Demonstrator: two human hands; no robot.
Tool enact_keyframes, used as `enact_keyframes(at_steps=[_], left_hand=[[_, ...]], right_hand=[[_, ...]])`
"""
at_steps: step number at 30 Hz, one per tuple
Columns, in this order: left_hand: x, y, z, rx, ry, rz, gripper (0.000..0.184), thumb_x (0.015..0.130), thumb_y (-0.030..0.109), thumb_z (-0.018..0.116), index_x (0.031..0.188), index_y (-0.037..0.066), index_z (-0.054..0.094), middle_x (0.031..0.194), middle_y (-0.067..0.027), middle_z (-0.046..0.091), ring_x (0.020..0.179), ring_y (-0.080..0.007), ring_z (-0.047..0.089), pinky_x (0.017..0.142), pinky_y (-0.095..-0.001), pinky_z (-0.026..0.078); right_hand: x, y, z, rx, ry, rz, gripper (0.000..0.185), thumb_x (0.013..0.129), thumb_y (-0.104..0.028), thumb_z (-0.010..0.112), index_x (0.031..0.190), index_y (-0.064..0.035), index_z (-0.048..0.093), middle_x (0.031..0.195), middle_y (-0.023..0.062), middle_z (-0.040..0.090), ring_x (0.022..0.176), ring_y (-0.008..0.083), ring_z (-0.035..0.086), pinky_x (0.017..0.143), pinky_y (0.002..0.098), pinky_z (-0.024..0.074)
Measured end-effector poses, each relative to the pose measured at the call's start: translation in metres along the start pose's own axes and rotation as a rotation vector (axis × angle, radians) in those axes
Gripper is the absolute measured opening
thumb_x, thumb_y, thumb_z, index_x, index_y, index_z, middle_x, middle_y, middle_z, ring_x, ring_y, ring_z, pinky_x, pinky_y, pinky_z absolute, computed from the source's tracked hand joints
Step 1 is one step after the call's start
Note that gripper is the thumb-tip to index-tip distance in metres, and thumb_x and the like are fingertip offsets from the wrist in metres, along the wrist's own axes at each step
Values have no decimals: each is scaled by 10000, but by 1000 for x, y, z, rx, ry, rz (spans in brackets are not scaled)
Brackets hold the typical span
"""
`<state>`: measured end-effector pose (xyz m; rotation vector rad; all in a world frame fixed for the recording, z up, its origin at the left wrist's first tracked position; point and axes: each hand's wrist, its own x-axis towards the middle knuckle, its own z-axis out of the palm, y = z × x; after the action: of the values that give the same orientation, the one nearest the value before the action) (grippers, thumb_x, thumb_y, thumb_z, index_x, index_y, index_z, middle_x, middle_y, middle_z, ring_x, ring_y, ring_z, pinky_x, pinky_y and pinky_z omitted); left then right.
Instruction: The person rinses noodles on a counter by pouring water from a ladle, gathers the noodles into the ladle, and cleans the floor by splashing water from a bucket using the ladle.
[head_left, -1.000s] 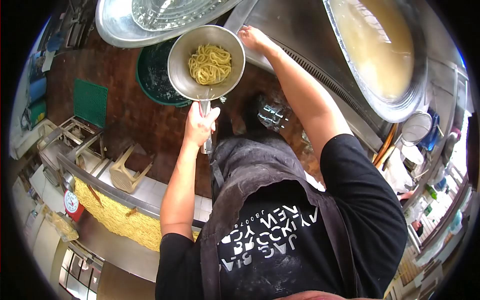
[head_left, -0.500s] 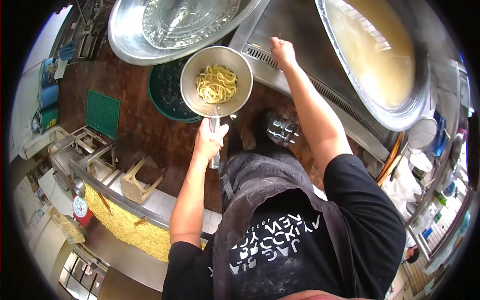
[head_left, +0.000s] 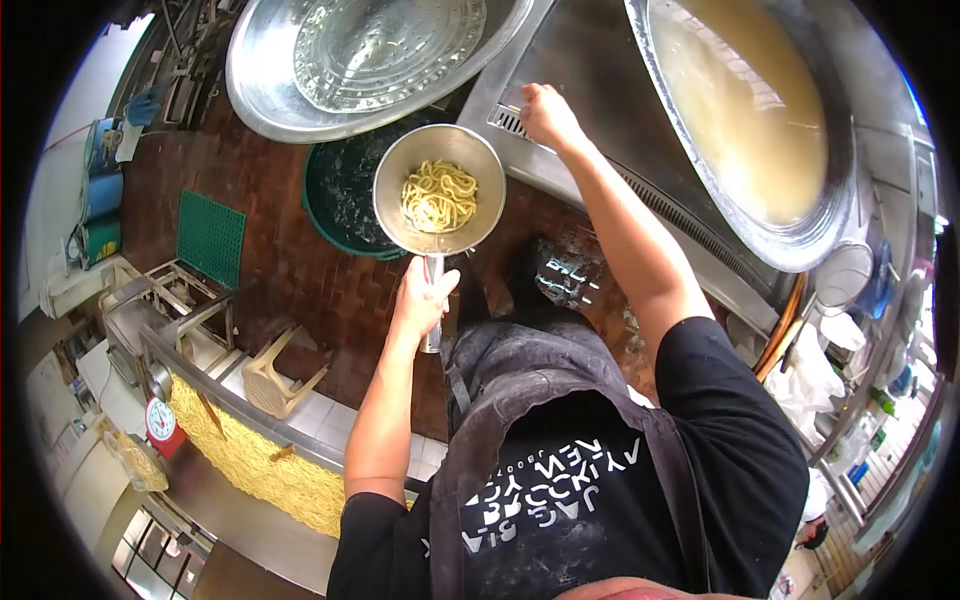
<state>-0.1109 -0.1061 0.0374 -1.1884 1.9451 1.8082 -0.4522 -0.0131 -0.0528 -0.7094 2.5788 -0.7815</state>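
Spilling seems the main risk here: the saucepan [head_left: 389, 205] is held out by its handle [head_left: 432, 338] alone, with no second hand under it, so the noodles [head_left: 440, 198] could be tipped out by a twist of the wrist or a slackened grip. Anything lost that way might be dropped into the green tub [head_left: 325, 205] or onto the brown floor [head_left: 300, 285]. The rim could also be knocked against the wide metal basin [head_left: 250, 75] if the pan is raised or pushed forward carelessly, since little room appears to be left between them in this view.

The handle is gripped by the left hand [head_left: 420, 300], with the thumb laid across it. The pan is thus carried just beyond that hand, its mouth turned up and the noodles gathered inside. The right hand [head_left: 548, 118] is seen ahead and to the right of the pan, apart from it, near the edge of the metal counter [head_left: 585, 85]. Its fingers are curled in; whether anything small is pinched there cannot be told.
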Motion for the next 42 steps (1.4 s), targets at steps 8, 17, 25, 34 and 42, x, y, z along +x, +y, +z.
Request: enact_keyframes(at_steps=[8, 17, 25, 34, 42], left_hand=[[-1, -32, 3, -1, 40, -48, 338, 873, 232, 730, 1024, 17, 518, 712, -49, 567, 496, -127, 548, 480, -307, 471], [9, -42, 8, -5, 24, -22, 341, 874, 204, 726, 1042, 1, 509, 708, -58, 572, 492, -135, 552, 480, -310, 478], [9, -45, 7, 53, 26, -70, 354, 875, 205, 717, 1065, -21, 523, 725, -77, 594, 492, -144, 564, 483, -319, 483], [12, -58, 8, 31, -4, -57, 338, 874, 223, 717, 1031, 23, 493, 725, -35, 550, 498, -119, 541, 475, -303, 472], [15, -49, 11, 32, 12, -74, 400, 872, 221, 723, 1122, -18, 522, 754, -94, 618, 505, -154, 581, 486, -326, 497]], right_hand=[[46, 52, 70, -277, -138, -169, 259, 815, -112, 654, 1048, 1, 658, 1051, 231, 663, 1097, 397, 604, 965, 474, 495], [51, 54, 71, -226, -99, -149, 190, 799, -95, 654, 973, -37, 702, 1002, 211, 689, 1078, 380, 622, 942, 456, 506], [47, 47, 57, -66, -116, -214, 250, 794, -38, 633, 1030, -65, 711, 1039, 177, 686, 1067, 357, 636, 943, 438, 512], [30, 28, 40, 131, -211, -92, 366, 903, -258, 691, 1204, -52, 666, 1104, 183, 699, 980, 312, 680, 874, 399, 537], [-1, 12, 54, 78, -232, -208, 527, 902, -437, 722, 1194, -5, 645, 1067, 198, 706, 988, 351, 679, 870, 413, 537]])
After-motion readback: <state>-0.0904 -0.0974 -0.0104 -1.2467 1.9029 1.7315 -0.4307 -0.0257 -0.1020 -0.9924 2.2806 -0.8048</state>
